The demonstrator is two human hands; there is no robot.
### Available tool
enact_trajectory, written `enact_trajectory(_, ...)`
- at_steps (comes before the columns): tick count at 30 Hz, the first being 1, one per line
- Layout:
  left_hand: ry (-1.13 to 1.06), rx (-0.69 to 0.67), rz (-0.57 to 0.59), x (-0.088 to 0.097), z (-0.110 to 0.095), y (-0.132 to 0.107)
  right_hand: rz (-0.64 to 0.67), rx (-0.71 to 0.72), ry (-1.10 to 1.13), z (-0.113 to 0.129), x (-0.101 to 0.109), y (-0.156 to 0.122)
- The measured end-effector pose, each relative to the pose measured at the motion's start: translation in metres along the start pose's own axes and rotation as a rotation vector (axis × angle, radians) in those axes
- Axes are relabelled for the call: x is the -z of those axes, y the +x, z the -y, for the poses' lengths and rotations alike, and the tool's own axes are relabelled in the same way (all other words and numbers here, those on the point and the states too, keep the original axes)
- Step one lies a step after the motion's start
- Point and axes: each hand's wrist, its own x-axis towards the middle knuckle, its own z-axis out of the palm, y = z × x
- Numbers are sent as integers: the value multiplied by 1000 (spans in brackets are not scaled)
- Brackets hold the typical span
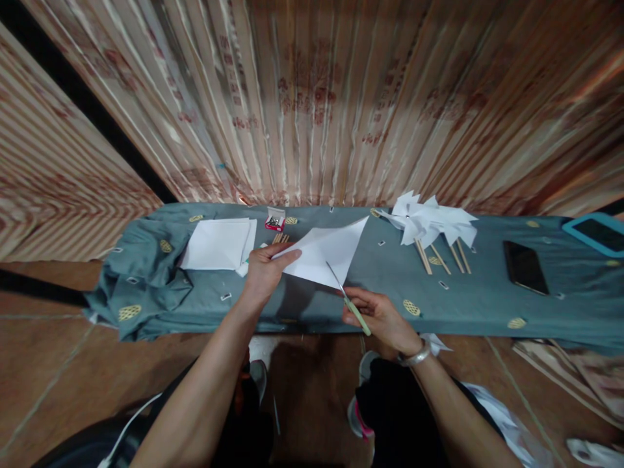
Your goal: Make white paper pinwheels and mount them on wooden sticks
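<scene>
My left hand (266, 270) pinches the left corner of a white folded paper triangle (329, 250) and holds it above the teal cloth (390, 286). My right hand (383, 318) grips green-handled scissors (347, 297), whose blades meet the paper's lower edge. A silver bracelet sits on my right wrist.
A stack of white paper sheets (219, 244) lies at the left, with a small red box of pins (275, 220) behind it. White paper pinwheels on wooden sticks (433, 224) lie at the right. Beyond them are a black phone (525, 266) and a teal-cased tablet (597, 233). Striped curtains hang behind.
</scene>
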Motion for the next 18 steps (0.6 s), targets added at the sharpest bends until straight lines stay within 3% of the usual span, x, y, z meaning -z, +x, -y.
enact_trajectory(18,27,25,6,-4,2,-3,-16,50,-36,0,-1,2)
